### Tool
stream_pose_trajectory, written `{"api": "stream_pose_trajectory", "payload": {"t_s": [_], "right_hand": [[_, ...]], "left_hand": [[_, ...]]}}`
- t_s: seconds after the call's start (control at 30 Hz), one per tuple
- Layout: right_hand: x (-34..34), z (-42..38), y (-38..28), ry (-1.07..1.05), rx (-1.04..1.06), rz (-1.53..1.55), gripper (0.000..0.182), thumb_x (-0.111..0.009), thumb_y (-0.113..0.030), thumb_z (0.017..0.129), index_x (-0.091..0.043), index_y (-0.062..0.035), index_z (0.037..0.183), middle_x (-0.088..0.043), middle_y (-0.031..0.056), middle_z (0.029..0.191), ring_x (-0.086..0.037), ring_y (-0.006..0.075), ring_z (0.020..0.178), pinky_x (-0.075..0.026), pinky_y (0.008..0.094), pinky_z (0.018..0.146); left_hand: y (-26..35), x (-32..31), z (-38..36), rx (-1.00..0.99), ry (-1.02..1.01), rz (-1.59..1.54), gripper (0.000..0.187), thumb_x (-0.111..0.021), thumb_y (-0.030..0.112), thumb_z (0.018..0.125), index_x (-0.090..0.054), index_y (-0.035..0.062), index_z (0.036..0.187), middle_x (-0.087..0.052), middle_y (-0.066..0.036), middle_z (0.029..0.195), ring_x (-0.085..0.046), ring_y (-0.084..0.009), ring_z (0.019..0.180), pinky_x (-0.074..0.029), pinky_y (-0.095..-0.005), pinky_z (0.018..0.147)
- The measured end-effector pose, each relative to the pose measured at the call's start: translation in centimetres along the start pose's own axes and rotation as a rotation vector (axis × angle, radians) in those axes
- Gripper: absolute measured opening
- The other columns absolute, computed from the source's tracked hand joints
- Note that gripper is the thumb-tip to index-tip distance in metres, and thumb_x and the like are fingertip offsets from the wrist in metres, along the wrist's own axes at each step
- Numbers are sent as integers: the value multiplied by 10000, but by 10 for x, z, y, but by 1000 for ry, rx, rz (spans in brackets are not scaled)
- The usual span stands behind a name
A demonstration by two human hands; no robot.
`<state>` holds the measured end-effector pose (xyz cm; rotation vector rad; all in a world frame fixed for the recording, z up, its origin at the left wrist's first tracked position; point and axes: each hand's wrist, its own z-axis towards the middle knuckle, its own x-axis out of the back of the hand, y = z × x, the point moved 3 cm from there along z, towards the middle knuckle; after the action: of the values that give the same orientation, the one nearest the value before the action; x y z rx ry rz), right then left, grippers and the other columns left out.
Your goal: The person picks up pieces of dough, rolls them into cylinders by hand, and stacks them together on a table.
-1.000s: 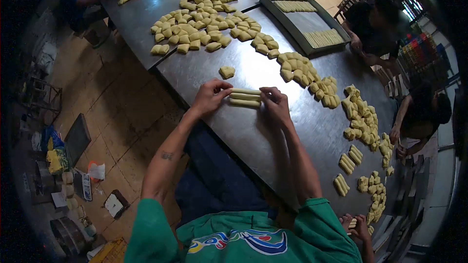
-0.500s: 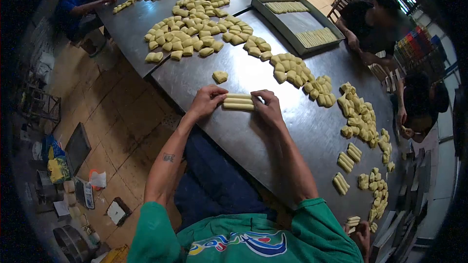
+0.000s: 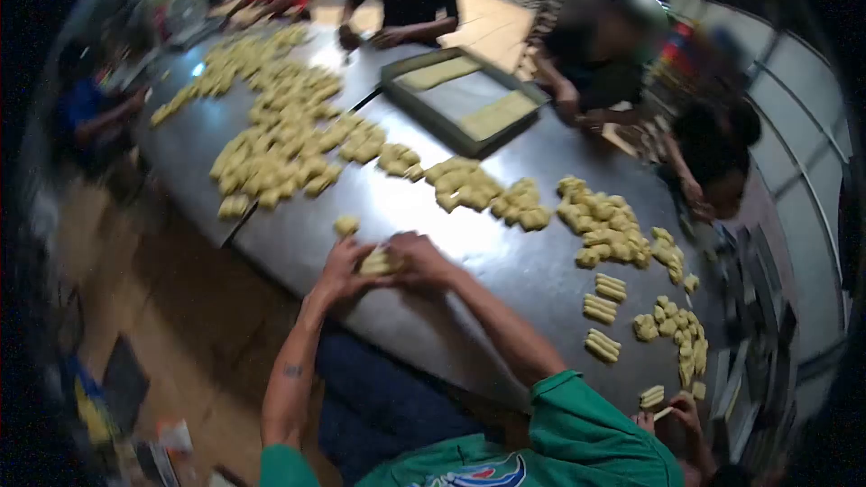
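My left hand (image 3: 343, 272) and my right hand (image 3: 420, 261) close from both sides round a small set of pale yellow dough sticks (image 3: 377, 261), just at or over the steel table; motion blur hides the exact gap. The right hand covers part of the sticks. One loose dough piece (image 3: 345, 225) lies just beyond my left fingers. Further right on the table sit several grouped sets of dough sticks (image 3: 599, 308).
A large heap of dough pieces (image 3: 271, 144) spreads at the far left of the steel table (image 3: 469, 307), and more clusters (image 3: 462, 182) trail rightward. A metal tray (image 3: 424, 124) holds two rows of sticks. Several people stand around; another person's hands (image 3: 683, 415) hold a stick at lower right.
My view has swung to the right and up. My hands have come closer together, with the right one now turned over the sticks, which were laid out between the fingertips before.
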<state>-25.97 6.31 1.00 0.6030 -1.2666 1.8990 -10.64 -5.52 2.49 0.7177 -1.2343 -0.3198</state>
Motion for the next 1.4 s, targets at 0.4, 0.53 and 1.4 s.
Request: {"api": "stream_pose_trajectory", "payload": {"t_s": [0.4, 0.53, 1.4], "right_hand": [[4, -26, -11, -238, -123, -233, 383, -670, -357, 821, -529, -88, 1055, -505, 163, 1058, -518, 350, 973, -407, 484, 844], [16, -77, -46, -250, -222, 210, 399, -704, -264, 805, -521, -61, 1096, -542, 165, 1002, -547, 351, 926, -442, 438, 798], [330, -336, -128, 406, -1115, 80, 213, -720, -163, 836, -677, -11, 977, -670, 42, 844, -622, 99, 773, -505, 258, 657]], "left_hand": [[-13, -8, -13, 167, -39, -105, 491, -882, 222, 621, -704, 18, 1031, -606, -106, 861, -609, -225, 784, -510, -347, 719], [29, -18, -50, 376, -266, -395, 416, -863, 189, 688, -693, -12, 1009, -690, -69, 905, -626, -99, 803, -515, -275, 712], [55, -21, -91, 456, 234, -1132, 242, -624, 171, 940, -633, -19, 1089, -673, -127, 995, -673, -193, 814, -558, -294, 722]]}}
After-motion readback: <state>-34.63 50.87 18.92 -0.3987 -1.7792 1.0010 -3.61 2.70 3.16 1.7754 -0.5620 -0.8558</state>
